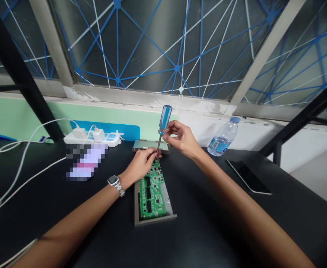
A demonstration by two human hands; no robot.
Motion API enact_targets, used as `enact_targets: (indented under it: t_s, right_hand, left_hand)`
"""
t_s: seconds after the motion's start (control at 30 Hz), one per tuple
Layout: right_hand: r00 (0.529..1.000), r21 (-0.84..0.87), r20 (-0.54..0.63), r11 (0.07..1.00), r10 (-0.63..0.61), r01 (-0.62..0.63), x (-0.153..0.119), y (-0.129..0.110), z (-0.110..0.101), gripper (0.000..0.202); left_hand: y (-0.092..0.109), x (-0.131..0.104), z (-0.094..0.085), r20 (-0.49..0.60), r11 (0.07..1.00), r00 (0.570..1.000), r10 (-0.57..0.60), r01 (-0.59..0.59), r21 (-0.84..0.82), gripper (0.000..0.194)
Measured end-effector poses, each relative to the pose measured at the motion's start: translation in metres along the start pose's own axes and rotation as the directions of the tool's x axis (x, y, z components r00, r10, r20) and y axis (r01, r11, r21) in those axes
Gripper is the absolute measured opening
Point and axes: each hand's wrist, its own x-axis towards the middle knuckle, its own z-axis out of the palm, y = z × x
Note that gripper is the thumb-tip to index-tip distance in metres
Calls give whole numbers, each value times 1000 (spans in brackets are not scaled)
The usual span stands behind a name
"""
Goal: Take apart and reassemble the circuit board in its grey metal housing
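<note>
A screwdriver point(165, 118) with a clear and blue handle stands slightly tilted, its shaft running down to the far end of a green circuit board point(157, 203). The fingers of my right hand point(181, 138) are closed at the base of its handle. Lower down, my left hand point(141, 163), with a watch on the wrist, pinches around the shaft close to the tip. The tip itself is hidden by the left fingers. The board sits in a shallow metal tray point(137, 212). Just behind it lies a flat metal cover point(141, 144).
A white power strip point(111, 140) with plugged-in chargers and cables point(37, 167) is at the left, near a blurred-out item point(87, 163). A water bottle point(223, 137) and a phone point(248, 176) are on the right. Wall and window border the black table point(208, 223) behind.
</note>
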Motion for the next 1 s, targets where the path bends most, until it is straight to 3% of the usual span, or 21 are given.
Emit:
enact_targets:
  t_s: [0.4,0.77,1.0]
  right_hand:
    - [990,-43,-129,997,-63,58,1,4,11,26]
    - [991,-9,-134,1000,-28,27,1,1,12,31]
    - [999,80,-32,996,41,-38,1,-13,9,34]
  left_hand:
    - [1,0,0,5,1000,1000,10,-10,23,25]
    - [-1,-1,-1,-9,999,1000,1,-1,40,25]
    - [0,0,-10,16,1000,1000,2,-2,-26,26]
